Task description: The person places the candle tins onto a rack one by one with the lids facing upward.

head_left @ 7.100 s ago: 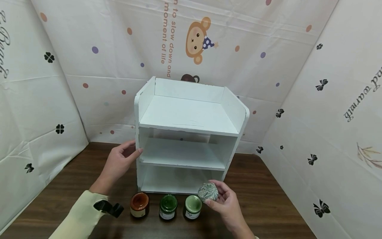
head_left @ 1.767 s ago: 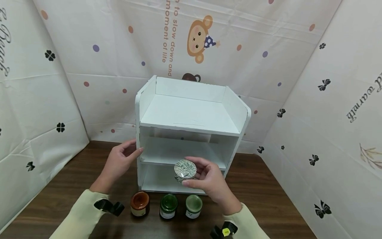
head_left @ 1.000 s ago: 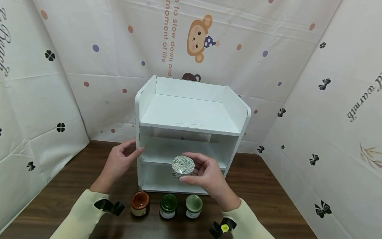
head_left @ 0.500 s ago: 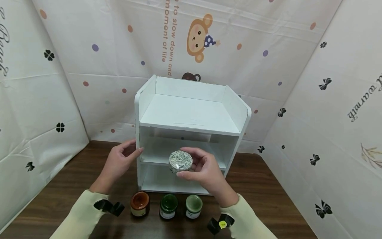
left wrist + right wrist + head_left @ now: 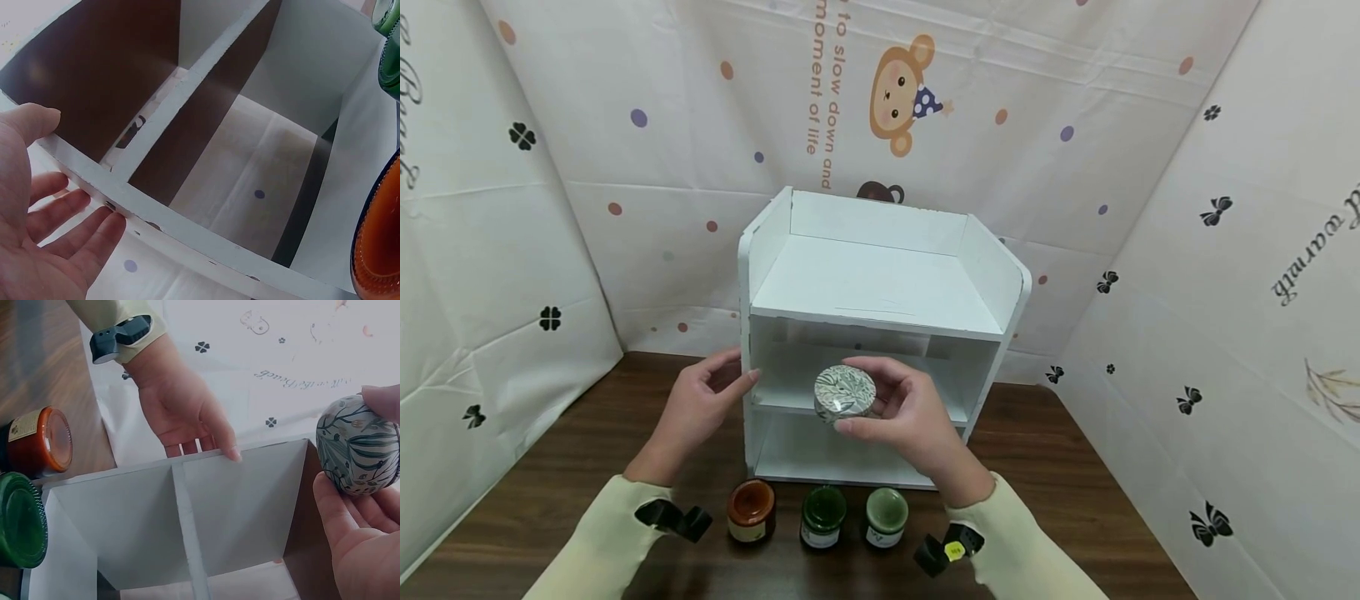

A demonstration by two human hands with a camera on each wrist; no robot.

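White is the colour of the shelf (image 5: 872,279), which stands on the brown worktop (image 5: 1037,500) and has three levels, one over the other. Little bits of its paint are chipped along the edges. The left hand (image 5: 703,408) holds the shelf's left side at about the middle level, with the thumb at the front edge and the other fingers on the outside. The right hand (image 5: 904,417) pinches a round tin (image 5: 844,392) between the thumb and the fingers. The tin is up in the air, in front of the middle level, and its top tips a bit toward the head camera. It has green and white leaves all over it.

Three jars stand in a row on the worktop, just in front of the shelf and apart from each other. The orange jar (image 5: 751,510) is on the left, the dark green jar (image 5: 823,517) is in the middle and the light green jar (image 5: 887,517) is on the right. Each one has a pale label.

Both sleeves (image 5: 591,533) are pale yellow, and each wrist wears a black gadget (image 5: 673,521). Behind the shelf hangs a pale cloth (image 5: 647,200) with coloured dots and a monkey (image 5: 891,96) in a spotty hat.
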